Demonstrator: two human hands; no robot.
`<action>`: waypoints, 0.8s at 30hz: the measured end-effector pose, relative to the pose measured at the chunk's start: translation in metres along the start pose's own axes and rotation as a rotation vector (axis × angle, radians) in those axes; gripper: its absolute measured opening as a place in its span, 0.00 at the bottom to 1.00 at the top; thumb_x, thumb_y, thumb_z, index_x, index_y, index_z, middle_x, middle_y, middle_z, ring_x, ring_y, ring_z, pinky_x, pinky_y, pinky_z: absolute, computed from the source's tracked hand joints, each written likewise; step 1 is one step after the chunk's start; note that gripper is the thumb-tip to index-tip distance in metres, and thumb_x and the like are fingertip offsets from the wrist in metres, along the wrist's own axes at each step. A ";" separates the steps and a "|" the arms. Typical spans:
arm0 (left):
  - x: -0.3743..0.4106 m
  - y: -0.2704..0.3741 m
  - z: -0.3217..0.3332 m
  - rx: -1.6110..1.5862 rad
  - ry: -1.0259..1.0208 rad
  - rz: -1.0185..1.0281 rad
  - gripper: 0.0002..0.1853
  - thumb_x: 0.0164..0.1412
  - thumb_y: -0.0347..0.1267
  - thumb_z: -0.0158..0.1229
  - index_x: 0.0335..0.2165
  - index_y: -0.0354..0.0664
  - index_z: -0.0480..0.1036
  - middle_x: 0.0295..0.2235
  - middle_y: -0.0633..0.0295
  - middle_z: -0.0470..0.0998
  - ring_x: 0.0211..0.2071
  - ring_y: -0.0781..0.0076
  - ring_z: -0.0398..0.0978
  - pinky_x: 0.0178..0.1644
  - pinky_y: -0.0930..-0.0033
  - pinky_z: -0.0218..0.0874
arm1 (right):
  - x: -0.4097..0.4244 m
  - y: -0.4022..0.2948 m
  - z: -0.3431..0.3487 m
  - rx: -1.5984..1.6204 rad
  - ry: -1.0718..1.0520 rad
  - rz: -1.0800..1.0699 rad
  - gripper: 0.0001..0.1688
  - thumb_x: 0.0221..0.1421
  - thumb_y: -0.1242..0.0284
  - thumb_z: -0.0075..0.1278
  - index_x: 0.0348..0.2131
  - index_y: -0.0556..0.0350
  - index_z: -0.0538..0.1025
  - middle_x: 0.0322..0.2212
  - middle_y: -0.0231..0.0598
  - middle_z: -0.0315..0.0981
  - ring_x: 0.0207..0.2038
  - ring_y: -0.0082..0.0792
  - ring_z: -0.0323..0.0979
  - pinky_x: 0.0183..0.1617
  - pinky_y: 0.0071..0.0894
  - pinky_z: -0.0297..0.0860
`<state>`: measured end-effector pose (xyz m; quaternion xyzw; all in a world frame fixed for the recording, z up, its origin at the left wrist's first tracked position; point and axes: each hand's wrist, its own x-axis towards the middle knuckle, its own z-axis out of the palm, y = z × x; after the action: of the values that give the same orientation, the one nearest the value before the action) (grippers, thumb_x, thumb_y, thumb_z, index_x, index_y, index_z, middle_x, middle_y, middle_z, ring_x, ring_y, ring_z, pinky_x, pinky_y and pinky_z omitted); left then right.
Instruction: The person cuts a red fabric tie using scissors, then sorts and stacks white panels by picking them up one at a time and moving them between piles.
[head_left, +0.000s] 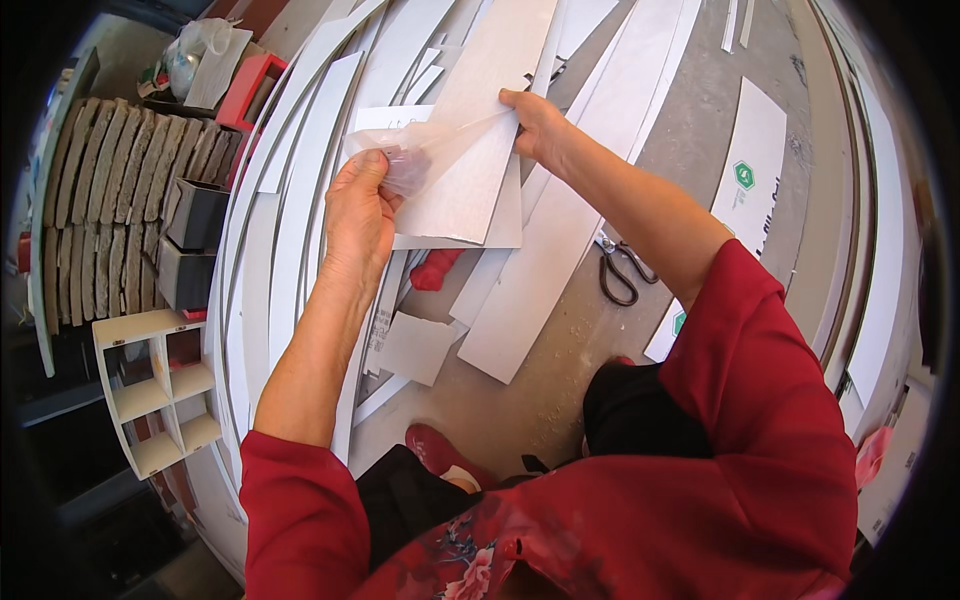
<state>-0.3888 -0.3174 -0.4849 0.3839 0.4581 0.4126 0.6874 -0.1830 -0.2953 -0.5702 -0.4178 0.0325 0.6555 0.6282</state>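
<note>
A clear plastic film or bag (409, 161) is stretched taut between my two hands, above a pale board (450, 206). My left hand (360, 202) pinches its bunched end between thumb and fingers. Something purplish shows through the plastic there; what it is I cannot tell. My right hand (536, 124) grips the drawn-out end, close to the board's right edge. Scissors (619, 281) with dark handles lie on the floor under my right forearm. Below the board's near end is a red bundle (435, 270), partly covered.
Long white panel strips (315, 142) lie along the left, and more boards (540, 292) lie right of centre. A printed white panel (750, 165) rests farther right. At left stand a cream cubby shelf (139, 401) and stacked rough-edged slabs (112, 165).
</note>
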 end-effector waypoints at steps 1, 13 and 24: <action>0.002 0.001 0.000 -0.021 0.016 -0.008 0.11 0.58 0.28 0.41 0.39 0.34 0.63 0.38 0.55 0.69 0.40 0.67 0.68 0.46 0.64 0.62 | -0.005 0.001 0.001 0.042 -0.015 -0.018 0.22 0.53 0.72 0.41 0.45 0.65 0.57 0.45 0.48 0.57 0.48 0.42 0.59 0.52 0.39 0.59; -0.001 -0.007 0.010 -0.080 0.070 -0.058 0.10 0.57 0.28 0.42 0.38 0.34 0.63 0.37 0.54 0.69 0.39 0.65 0.69 0.45 0.63 0.64 | -0.021 0.017 -0.022 0.024 -0.184 -0.027 0.24 0.45 0.85 0.41 0.45 0.63 0.57 0.45 0.51 0.56 0.47 0.44 0.59 0.54 0.41 0.58; -0.047 -0.022 -0.006 0.813 -0.474 0.361 0.07 0.45 0.17 0.51 0.27 0.36 0.70 0.28 0.64 0.73 0.33 0.76 0.69 0.40 0.76 0.60 | -0.031 0.006 -0.030 0.295 -0.327 0.113 0.24 0.50 0.79 0.30 0.48 0.68 0.53 0.47 0.55 0.54 0.50 0.45 0.56 0.56 0.41 0.52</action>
<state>-0.4008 -0.3683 -0.4920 0.7770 0.3392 0.2146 0.4849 -0.1772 -0.3387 -0.5743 -0.2072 0.0488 0.7368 0.6417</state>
